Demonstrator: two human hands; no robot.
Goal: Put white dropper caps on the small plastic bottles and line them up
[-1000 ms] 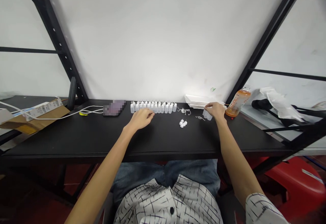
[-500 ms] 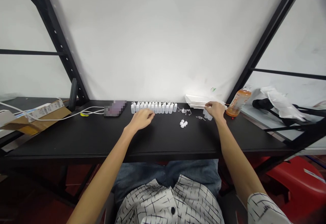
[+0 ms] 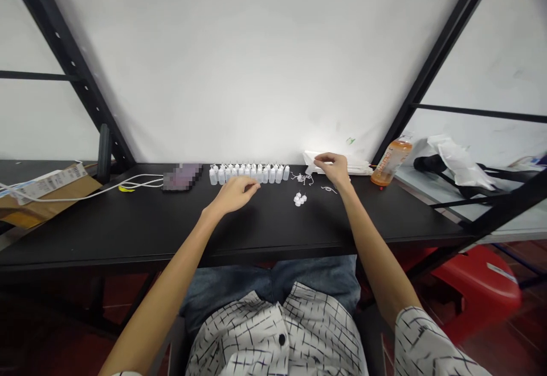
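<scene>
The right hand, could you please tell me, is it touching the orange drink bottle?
Apart; the head view shows part of the white stack between the right hand and the drink bottle.

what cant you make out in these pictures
- Head view: lower parts of some white bottles, behind the left hand
- Head view: anything in the right hand, lost against white sheets
- Head view: purple item detail, pixelated
- Head view: cardboard box left end, cut by picture edge

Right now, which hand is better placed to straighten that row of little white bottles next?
Probably the left hand: it is just in front of the small white bottles, while the right hand is past the row's right end, by the flat white stack.
</scene>
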